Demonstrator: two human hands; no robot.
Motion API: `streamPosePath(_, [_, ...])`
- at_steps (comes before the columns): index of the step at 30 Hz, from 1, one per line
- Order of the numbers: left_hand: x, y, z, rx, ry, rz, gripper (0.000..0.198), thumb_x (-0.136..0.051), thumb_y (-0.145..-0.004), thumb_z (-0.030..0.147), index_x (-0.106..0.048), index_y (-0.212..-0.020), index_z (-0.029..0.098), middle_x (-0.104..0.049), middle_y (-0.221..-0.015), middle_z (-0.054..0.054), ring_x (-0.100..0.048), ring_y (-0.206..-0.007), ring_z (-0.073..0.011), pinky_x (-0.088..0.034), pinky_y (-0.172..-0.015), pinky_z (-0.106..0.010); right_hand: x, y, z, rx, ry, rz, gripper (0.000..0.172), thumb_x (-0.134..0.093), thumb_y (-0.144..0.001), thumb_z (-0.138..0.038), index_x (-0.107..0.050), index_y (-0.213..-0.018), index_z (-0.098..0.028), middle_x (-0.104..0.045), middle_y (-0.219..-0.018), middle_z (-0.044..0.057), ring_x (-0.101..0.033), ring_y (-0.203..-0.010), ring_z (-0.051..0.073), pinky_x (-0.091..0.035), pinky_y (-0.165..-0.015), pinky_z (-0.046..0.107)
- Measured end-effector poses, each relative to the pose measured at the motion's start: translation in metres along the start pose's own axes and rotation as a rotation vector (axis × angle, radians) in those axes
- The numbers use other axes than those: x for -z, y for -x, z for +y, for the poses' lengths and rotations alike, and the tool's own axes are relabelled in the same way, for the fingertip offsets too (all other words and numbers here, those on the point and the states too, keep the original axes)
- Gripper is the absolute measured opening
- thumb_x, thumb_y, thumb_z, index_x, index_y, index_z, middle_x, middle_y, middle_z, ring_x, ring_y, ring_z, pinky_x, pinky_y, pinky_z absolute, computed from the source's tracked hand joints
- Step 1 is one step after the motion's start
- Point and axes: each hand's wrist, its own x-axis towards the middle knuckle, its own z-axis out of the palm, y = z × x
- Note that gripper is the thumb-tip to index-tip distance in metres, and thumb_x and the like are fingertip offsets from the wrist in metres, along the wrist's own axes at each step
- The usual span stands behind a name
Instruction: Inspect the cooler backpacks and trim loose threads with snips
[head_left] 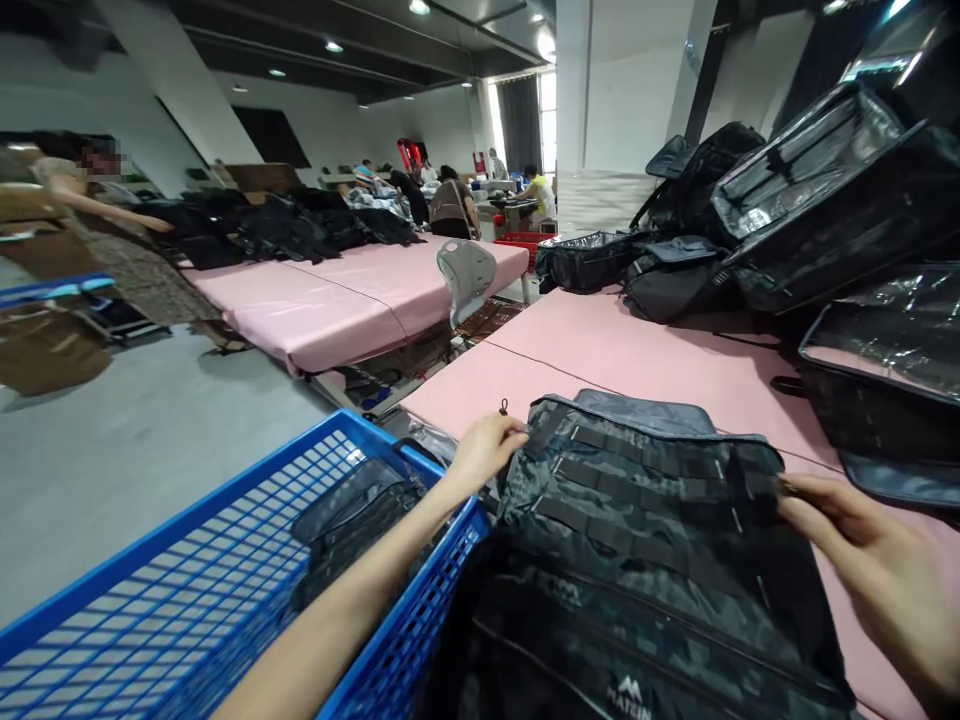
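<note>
A dark camouflage backpack (660, 540) lies in front of me on the pink-covered table, with rows of webbing across it and a white MATEIN logo low on its front. My left hand (487, 450) pinches its upper left edge, where a small dark cord loop (504, 406) sticks up by the fingers. At the upper right edge, my right hand (862, 550) grips the fabric between thumb and fingers. A grey-blue flap (645, 408) shows behind the bag's top. Its lower end runs out of view.
To my left stands a blue plastic basket (187, 530) with another dark bag (360, 520) inside. Open, silver-lined black bags (810, 190) are piled on the right. A second pink table (337, 300) bears black bags, with a person (82, 200) beside it. A grey chair (465, 275) stands between tables.
</note>
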Motion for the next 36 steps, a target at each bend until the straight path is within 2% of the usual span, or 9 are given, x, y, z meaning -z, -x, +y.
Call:
streamPosePath(4, [-0.008, 0.012, -0.009, -0.028, 0.134, -0.068, 0.031, -0.054, -0.077, 0.029, -0.059, -0.105, 0.016, -0.061, -0.092, -0.005, -0.057, -0.076, -0.0154, -0.044, -0.074, -0.028, -0.067, -0.010, -0.054, 0.163, 0.113, -0.403, 0.035, -0.055, -0.075, -0.051, -0.065, -0.095, -0.024, -0.069, -0.094, 0.005, -0.063, -0.082, 0.022, -0.047, -0.069, 0.032])
streamPosePath(6, [-0.011, 0.014, -0.007, -0.083, 0.141, -0.066, 0.034, -0.056, -0.075, 0.027, -0.058, -0.108, 0.018, -0.058, -0.100, -0.005, -0.055, -0.076, -0.0140, -0.043, -0.076, -0.028, -0.098, -0.017, -0.067, 0.213, 0.198, -0.503, 0.032, -0.052, -0.079, -0.047, -0.064, -0.098, -0.024, -0.069, -0.093, 0.003, -0.063, -0.076, 0.020, -0.046, -0.068, 0.030])
streamPosePath(11, [-0.010, -0.003, -0.015, -0.040, 0.217, -0.214, 0.033, -0.059, -0.061, 0.013, -0.061, -0.094, 0.016, -0.055, -0.081, 0.000, -0.048, -0.063, -0.0112, -0.038, -0.061, -0.024, -0.151, -0.035, -0.075, 0.301, 0.310, -0.562, 0.030, -0.053, -0.080, -0.042, -0.060, -0.101, -0.022, -0.067, -0.091, 0.002, -0.061, -0.079, 0.019, -0.043, -0.070, 0.030])
streamPosePath(15, [-0.014, -0.016, -0.026, 0.100, 0.614, -0.417, 0.021, -0.059, -0.058, 0.015, -0.061, -0.079, 0.013, -0.047, -0.058, 0.005, -0.042, -0.054, -0.0085, -0.029, -0.052, -0.021, -0.180, -0.031, -0.074, 0.488, 0.341, -0.553, 0.025, -0.056, -0.078, -0.029, -0.058, -0.102, -0.021, -0.065, -0.094, 0.003, -0.060, -0.082, 0.017, -0.042, -0.069, 0.027])
streamPosePath(19, [-0.019, -0.013, -0.030, 0.237, 0.922, -0.403, 0.027, -0.066, -0.055, 0.024, -0.061, -0.078, 0.011, -0.052, -0.059, 0.004, -0.043, -0.054, -0.0080, -0.026, -0.053, -0.021, -0.207, -0.018, -0.073, 0.726, 0.532, -0.585, 0.024, -0.053, -0.077, -0.019, -0.057, -0.101, -0.021, -0.061, -0.096, 0.004, -0.059, -0.070, 0.015, -0.036, -0.055, 0.024])
streamPosePath(26, [-0.022, -0.004, -0.025, 0.307, 1.053, -0.337, 0.026, -0.069, -0.055, 0.025, -0.063, -0.077, 0.012, -0.057, -0.061, 0.002, -0.045, -0.056, -0.0084, -0.028, -0.057, -0.022, -0.217, -0.015, -0.062, 0.778, 0.518, -0.561, 0.024, -0.047, -0.080, -0.009, -0.056, -0.099, -0.019, -0.063, -0.092, 0.003, -0.059, -0.069, 0.013, -0.034, -0.055, 0.023])
streamPosePath(29, [-0.023, -0.005, -0.026, 0.289, 1.085, -0.347, 0.023, -0.069, -0.056, 0.024, -0.064, -0.075, 0.012, -0.056, -0.061, 0.003, -0.044, -0.057, -0.0078, -0.027, -0.058, -0.022, -0.209, -0.022, -0.061, 0.714, 0.415, -0.557, 0.017, -0.054, -0.082, -0.023, -0.055, -0.098, -0.021, -0.064, -0.090, 0.001, -0.060, -0.076, 0.015, -0.037, -0.061, 0.024])
streamPosePath(32, [-0.024, -0.005, -0.027, 0.306, 1.129, -0.361, 0.025, -0.070, -0.054, 0.024, -0.064, -0.075, 0.013, -0.055, -0.059, 0.004, -0.043, -0.055, -0.0075, -0.027, -0.057, -0.022, -0.204, -0.030, -0.063, 0.712, 0.417, -0.469, 0.025, -0.054, -0.083, -0.038, -0.054, -0.101, -0.020, -0.063, -0.091, 0.003, -0.058, -0.082, 0.018, -0.038, -0.068, 0.027])
streamPosePath(36, [-0.024, -0.004, -0.029, 0.343, 1.176, -0.399, 0.028, -0.071, -0.052, 0.023, -0.065, -0.077, 0.012, -0.055, -0.058, 0.003, -0.044, -0.055, -0.0082, -0.027, -0.057, -0.022, -0.205, -0.034, -0.061, 0.838, 0.449, -0.401, 0.018, -0.048, -0.088, -0.033, -0.056, -0.095, -0.019, -0.063, -0.084, 0.004, -0.055, -0.076, 0.018, -0.033, -0.067, 0.030])
